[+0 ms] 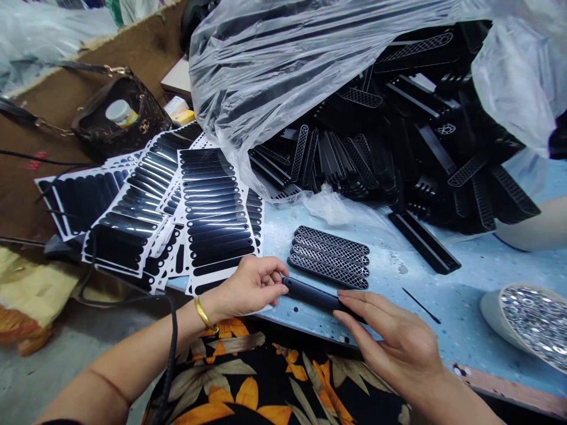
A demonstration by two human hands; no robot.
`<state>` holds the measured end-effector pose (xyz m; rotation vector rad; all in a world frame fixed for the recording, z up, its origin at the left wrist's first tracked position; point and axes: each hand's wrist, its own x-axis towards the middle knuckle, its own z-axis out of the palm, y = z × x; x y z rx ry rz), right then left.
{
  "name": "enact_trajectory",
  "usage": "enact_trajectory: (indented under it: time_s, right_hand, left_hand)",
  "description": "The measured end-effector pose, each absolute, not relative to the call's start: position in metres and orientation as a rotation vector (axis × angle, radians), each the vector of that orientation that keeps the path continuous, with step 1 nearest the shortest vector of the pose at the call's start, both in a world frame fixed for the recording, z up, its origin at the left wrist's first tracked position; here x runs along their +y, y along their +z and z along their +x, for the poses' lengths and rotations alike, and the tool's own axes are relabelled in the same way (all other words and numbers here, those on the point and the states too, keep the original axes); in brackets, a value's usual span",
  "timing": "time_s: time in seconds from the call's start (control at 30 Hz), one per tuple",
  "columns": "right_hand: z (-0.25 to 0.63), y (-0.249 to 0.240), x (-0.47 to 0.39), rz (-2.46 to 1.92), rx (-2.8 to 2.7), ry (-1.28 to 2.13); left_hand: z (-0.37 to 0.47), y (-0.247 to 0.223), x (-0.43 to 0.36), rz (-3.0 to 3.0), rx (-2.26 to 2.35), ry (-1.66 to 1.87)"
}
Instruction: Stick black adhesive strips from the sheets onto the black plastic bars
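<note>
1. Black, slim, round-ended bar [312, 293]: at the near edge of the speckled blue tabletop [469, 295].
2. Left hand [252, 286]: curled fingers pinch one end.
3. Right hand [396, 333]: slightly parted thumb and fingers hold the other.

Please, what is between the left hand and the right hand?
In the head view, a narrow black bar is there, held by the left hand and right hand.
</note>
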<state>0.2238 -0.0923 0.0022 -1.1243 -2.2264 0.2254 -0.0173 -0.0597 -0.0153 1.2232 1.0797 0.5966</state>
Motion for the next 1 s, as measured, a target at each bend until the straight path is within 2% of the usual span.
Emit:
enact_trajectory:
  time_s: [1.0]
  right_hand:
    - [0.2243, 0.0028, -0.0956, -1.122, -2.207, 0.251]
  left_hand:
    - [-0.0183, -0.0119, -0.0600, 1.309, 1.081, 0.599]
